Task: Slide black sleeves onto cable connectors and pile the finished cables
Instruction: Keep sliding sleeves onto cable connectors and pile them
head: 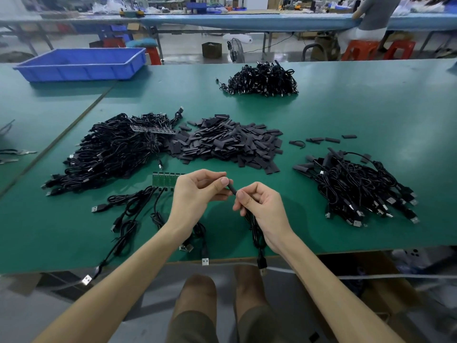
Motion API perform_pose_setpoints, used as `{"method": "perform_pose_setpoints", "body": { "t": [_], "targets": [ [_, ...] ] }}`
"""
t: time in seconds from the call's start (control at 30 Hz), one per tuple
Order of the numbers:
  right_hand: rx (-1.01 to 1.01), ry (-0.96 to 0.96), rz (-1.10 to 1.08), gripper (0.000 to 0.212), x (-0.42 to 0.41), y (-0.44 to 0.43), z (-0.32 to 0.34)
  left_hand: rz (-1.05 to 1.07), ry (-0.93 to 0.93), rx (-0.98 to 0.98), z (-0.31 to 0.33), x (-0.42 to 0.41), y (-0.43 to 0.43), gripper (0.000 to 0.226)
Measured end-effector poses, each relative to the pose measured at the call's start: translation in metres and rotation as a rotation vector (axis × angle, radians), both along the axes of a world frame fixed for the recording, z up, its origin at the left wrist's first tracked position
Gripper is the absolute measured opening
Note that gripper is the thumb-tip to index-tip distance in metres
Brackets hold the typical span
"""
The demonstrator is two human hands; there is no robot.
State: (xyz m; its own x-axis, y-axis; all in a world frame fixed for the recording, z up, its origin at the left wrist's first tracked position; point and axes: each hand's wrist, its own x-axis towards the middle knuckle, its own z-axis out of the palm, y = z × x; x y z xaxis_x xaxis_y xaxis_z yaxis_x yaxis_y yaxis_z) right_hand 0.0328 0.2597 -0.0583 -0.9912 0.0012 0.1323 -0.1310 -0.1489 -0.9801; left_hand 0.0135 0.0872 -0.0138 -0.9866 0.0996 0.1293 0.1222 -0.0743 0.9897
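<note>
A worker at a green counter (pixel 371 107) fits a black sleeve (pixel 231 189) to a cable (pixel 256 233), holding both just above the near edge. The left grip (pixel 197 191) pinches the sleeve between thumb and forefinger, and the right grip (pixel 262 206) closes round the cable just behind its end. That hold probably steadies the end so the two parts meet in line. The fingers hide the connector, so how far on the sleeve sits cannot be told. The rest of the cable hangs from the right grip and its USB plug (pixel 262 264) dangles past the counter's near edge, out of the way.

Supplies lie within reach in an arc. A loose sleeve heap (pixel 227 144) sits straight ahead, a tangled cable pile (pixel 111 149) is to the left and touches it, and a right-hand cable pile (pixel 358 189) lies apart on the right. Several ends in the right-hand pile look sleeved, so it is probably the finished stack. A far cable pile (pixel 262 79) lies well beyond. A strip of green circuit boards (pixel 165 180) with cables attached lies near left, just beside the left grip. A blue tray (pixel 81 63) stands at the far left.
</note>
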Motion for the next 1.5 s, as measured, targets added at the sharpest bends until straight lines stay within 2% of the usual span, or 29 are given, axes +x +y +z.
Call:
{"method": "perform_pose_setpoints", "body": {
  "t": [0.4, 0.5, 0.6, 0.73, 0.87, 1.1, 1.23, 1.3, 1.37, 1.43, 1.5],
  "targets": [
    [0.02, -0.028, -0.05, 0.011, -0.002, -0.003, 0.002, 0.012, -0.004, -0.063, 0.001, -0.012, 0.018, 0.009],
    [-0.011, -0.041, -0.105, 0.011, -0.001, -0.003, 0.004, -0.005, -0.076, -0.028, 0.002, -0.014, 0.022, 0.013],
    [-0.053, -0.052, -0.175, 0.011, 0.001, -0.002, 0.006, -0.047, -0.15, 0.015, 0.004, -0.013, 0.027, 0.029],
    [-0.1, -0.081, -0.239, 0.011, 0.002, -0.002, 0.009, -0.156, -0.185, -0.147, 0.002, -0.004, 0.031, 0.018],
    [-0.201, -0.111, -0.281, 0.013, 0.003, -0.001, 0.012, -0.316, -0.201, -0.365, 0.002, 0.005, 0.031, 0.017],
    [-0.186, -0.106, -0.301, 0.006, 0.004, -0.002, 0.013, -0.433, -0.185, -0.67, 0.004, 0.01, 0.04, 0.023],
    [-0.285, -0.142, -0.304, 0.017, 0.003, -0.001, 0.014, -0.431, -0.199, -0.612, 0.018, 0.006, 0.041, 0.02],
    [-0.394, -0.183, -0.3, 0.028, 0.001, 0.001, 0.014, -0.435, -0.216, -0.547, 0.031, 0.0, 0.043, 0.019],
    [-0.512, -0.205, -0.286, 0.03, -0.001, 0.001, 0.013, -0.433, -0.201, -0.485, 0.046, -0.007, 0.049, 0.018],
    [-0.474, -0.202, -0.28, 0.025, -0.003, -0.002, 0.015, -0.434, -0.176, -0.441, 0.059, -0.014, 0.063, 0.018],
    [-0.309, -0.198, -0.31, 0.019, -0.006, -0.005, 0.015, -0.449, -0.162, -0.421, 0.07, -0.019, 0.085, 0.018]
  ]
}}
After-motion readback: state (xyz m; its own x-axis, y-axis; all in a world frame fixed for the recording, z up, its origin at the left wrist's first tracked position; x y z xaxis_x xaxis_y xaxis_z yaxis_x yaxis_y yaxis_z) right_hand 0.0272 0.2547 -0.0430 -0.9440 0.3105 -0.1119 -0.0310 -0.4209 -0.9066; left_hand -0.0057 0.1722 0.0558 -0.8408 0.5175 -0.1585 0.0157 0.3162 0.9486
